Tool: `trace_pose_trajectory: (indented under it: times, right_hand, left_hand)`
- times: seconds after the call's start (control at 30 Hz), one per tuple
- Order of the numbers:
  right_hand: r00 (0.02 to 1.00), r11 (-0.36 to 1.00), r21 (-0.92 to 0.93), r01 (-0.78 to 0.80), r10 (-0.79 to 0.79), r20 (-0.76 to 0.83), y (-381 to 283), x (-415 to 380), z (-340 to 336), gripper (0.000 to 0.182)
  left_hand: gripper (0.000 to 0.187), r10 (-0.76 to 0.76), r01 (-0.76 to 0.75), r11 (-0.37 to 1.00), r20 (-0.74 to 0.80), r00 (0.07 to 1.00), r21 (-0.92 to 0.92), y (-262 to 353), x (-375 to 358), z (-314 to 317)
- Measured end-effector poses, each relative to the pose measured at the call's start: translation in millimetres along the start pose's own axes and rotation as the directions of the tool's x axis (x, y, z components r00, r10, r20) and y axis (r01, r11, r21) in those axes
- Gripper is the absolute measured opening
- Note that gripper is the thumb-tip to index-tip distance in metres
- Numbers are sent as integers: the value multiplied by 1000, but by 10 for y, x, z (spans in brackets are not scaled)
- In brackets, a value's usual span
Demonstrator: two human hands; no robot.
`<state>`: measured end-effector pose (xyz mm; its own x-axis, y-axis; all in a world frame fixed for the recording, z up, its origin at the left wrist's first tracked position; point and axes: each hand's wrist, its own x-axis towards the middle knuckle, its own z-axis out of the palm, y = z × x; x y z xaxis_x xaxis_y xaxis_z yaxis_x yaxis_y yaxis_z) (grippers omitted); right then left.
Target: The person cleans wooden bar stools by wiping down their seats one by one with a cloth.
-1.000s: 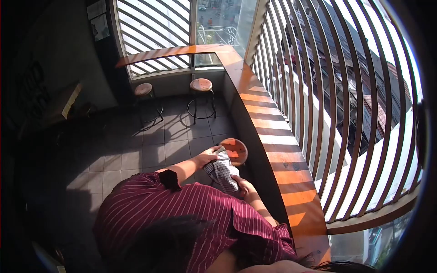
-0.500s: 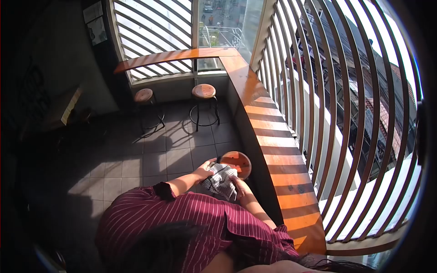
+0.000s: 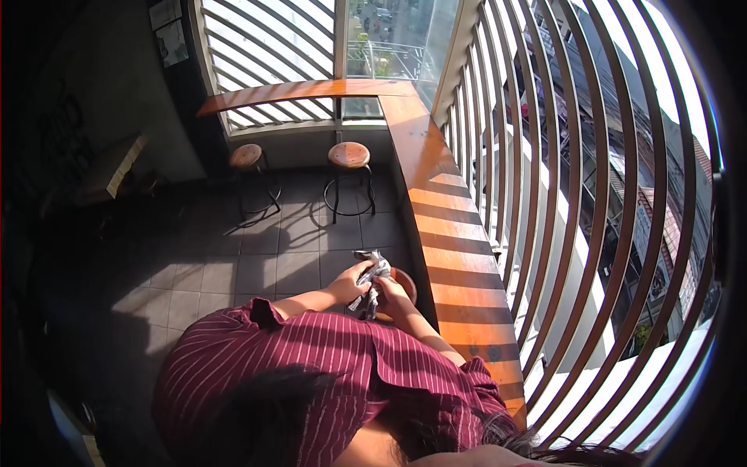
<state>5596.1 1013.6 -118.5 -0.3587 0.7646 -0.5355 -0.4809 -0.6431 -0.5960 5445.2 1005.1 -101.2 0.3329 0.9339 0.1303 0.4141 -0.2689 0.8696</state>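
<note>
A grey-and-white checked cloth (image 3: 377,272) is bunched up between my two hands in front of my body. My left hand (image 3: 348,283) grips it from the left side, fingers curled over the fabric. On the other side my right hand (image 3: 390,293) is closed around the cloth too. Just beyond and partly under my right hand is a round wooden stool seat (image 3: 405,286), mostly covered by the hands and the cloth.
A long wooden counter (image 3: 455,233) runs along my right side and turns left at the far corner. Two stools with round seats, a left one (image 3: 246,156) and a right one (image 3: 348,155), stand ahead on the tiled floor (image 3: 257,268). Slatted bars line the window side.
The cloth was spread wider and is now crumpled into a narrow bunch. My hands have come closer together, and more of the stool seat is hidden behind them.
</note>
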Motion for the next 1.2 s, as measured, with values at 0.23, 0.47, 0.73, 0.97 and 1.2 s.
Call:
trace_pose_trajectory:
  times: [0.23, 0.47, 0.73, 0.97, 1.2]
  right_hand:
    - [988, 989, 62, -131, 124, 96, 36, 173, -90, 22]
    - [951, 972, 168, -164, 201, -236, -158, 388, -259, 17]
    - [996, 989, 136, -51, 60, -66, -379, 733, -262, 25]
    - [999, 999, -42, 25, -24, 21, -798, 773, 296, 23]
    - [981, 914, -364, 182, -141, 135, -1041, 949, 611, 29]
  left_hand:
    - [59, -43, 48, 986, 38, 998, -157, -164, 185, 12]
    - [61, -446, 399, 854, -75, 892, -333, -801, 540, -98]
    - [79, -661, 672, 724, 123, 740, -155, -1016, 929, -251]
    - [78, -566, 594, 761, 179, 805, -263, -923, 1309, -583]
    - [90, -125, 139, 972, -86, 988, 187, -531, 1356, -1100]
